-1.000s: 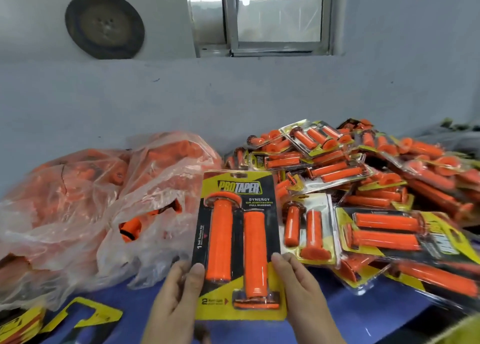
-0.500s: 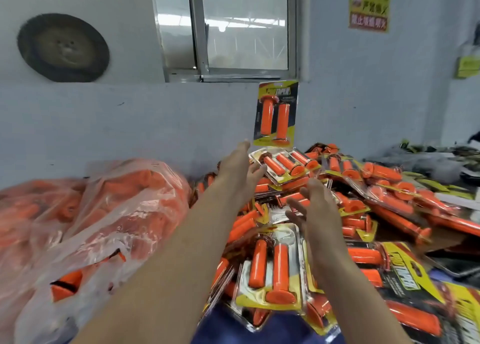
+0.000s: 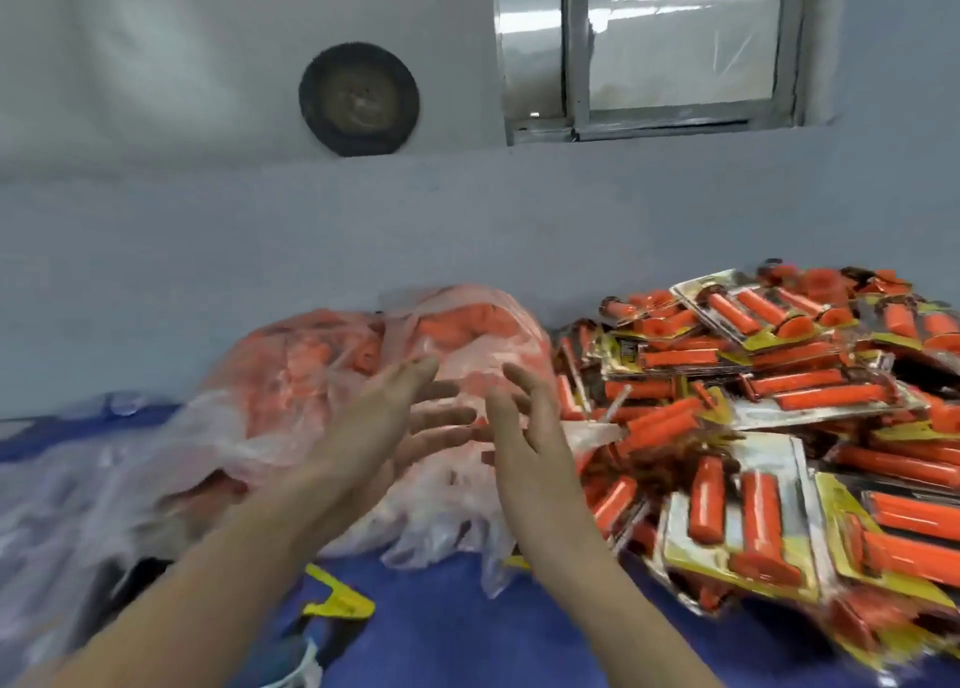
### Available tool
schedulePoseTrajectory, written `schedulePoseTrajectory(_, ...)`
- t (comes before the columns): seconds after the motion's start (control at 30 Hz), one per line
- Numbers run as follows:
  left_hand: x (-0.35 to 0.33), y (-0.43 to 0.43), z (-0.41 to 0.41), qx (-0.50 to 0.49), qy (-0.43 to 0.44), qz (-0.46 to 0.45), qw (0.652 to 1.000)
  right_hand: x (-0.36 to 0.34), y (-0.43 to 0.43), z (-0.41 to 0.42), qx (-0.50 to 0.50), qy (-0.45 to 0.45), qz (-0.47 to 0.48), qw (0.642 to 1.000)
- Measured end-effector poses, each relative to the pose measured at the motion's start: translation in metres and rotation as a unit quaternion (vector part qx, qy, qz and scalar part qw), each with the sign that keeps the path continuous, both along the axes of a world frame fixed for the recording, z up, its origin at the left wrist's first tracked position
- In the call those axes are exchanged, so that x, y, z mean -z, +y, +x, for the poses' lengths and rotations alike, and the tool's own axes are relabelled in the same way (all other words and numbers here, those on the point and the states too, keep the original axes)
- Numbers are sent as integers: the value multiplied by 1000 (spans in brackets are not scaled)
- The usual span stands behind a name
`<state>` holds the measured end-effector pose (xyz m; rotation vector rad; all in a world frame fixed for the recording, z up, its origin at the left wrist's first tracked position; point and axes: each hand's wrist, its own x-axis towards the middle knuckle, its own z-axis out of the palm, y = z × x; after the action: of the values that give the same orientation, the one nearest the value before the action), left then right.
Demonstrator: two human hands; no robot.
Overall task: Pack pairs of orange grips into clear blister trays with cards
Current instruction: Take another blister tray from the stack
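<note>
The left grip (image 3: 384, 427) and the right grip (image 3: 524, 443), both bare hands, hang in the air just in front of the clear plastic bag (image 3: 291, 375). Their fingers are spread and straight, and they hold nothing. The loose orange grips (image 3: 457, 318) are heaped inside that bag on the blue table (image 3: 441, 635). They are jumbled behind crumpled film, so I cannot tell which way any one of them points. To the right, the pile of finished packs (image 3: 753, 375) touches the bag. In the nearest pack (image 3: 737, 521) the two grips lie side by side with their long axes running away from the person. Higher in the pile most lie crosswise. This looks like the start of a fresh pack, with the hands going for a new pair. The next move calls for finding the bag's mouth, which is not visible, and drawing out two grips. After that comes a tray and a yellow card (image 3: 337, 601), like the one lying on the table near the left forearm.
</note>
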<state>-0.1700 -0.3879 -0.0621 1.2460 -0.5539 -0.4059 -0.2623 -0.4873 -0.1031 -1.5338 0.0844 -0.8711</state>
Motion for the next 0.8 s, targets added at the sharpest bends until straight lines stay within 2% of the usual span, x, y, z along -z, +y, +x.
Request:
schedulePoseTrajectory(0.1, 0, 87, 30, -130, -87, 85, 984, -4, 71, 31, -82, 6, -42, 996)
schedulePoseTrajectory(0.17, 3, 151, 54, -231, -150, 164, 947, -4, 115, 51, -121, 20, -64, 990)
schedulePoseTrajectory(0.2, 7, 184, 65, -284, -186, 222, 914, -3, 136, 60, -143, 25, -72, 987)
schedulePoseTrajectory(0.3, 25, 274, 84, -387, -265, 404, 785, 10, 193, 85, -199, 67, -93, 973)
schedulePoseTrajectory(0.4, 43, 325, 83, -388, -281, 515, 711, 31, 236, 101, -243, 114, -146, 952)
schedulePoseTrajectory(0.53, 75, 332, 77, -310, -278, 611, 673, 62, 267, 116, -243, 202, -218, 923)
schedulePoseTrajectory(0.67, 102, 313, 81, -294, -299, 671, 612, 83, 276, 117, -277, 255, -163, 912)
schedulePoseTrajectory(0.8, 116, 292, 90, -289, -267, 707, 588, 93, 275, 117, -267, 257, -118, 921)
